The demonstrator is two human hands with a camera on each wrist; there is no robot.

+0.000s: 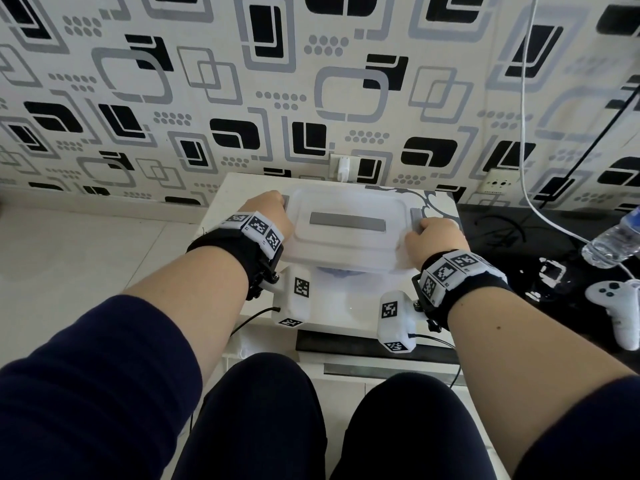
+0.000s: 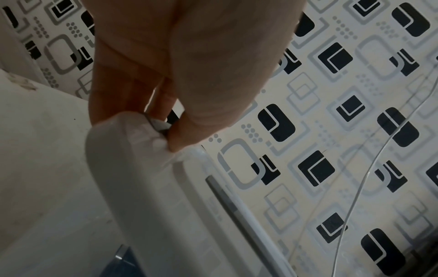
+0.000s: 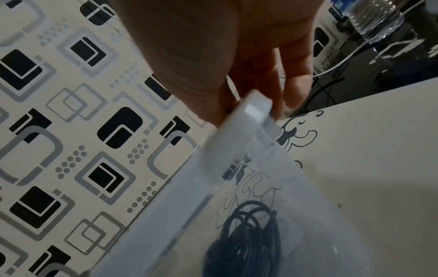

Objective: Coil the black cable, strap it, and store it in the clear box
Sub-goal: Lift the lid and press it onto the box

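Note:
The clear box (image 1: 341,261) stands on the small white table (image 1: 242,188) with its translucent lid (image 1: 346,244) on top. My left hand (image 1: 273,206) grips the lid's left end at the grey latch (image 1: 284,202); in the left wrist view the thumb (image 2: 189,131) presses on that latch (image 2: 158,124). My right hand (image 1: 429,226) grips the right end at the other grey latch (image 1: 417,218), its fingers (image 3: 294,90) curled round the lid's edge (image 3: 255,110). The black cable (image 3: 246,239) lies coiled inside the box, seen through the plastic.
The patterned wall (image 1: 207,98) is just behind the table, with a white charger (image 1: 344,168) plugged in. On the black surface (image 1: 502,237) to the right lie a water bottle (image 1: 613,244), a white game controller (image 1: 620,306) and a hanging white cord (image 1: 530,133).

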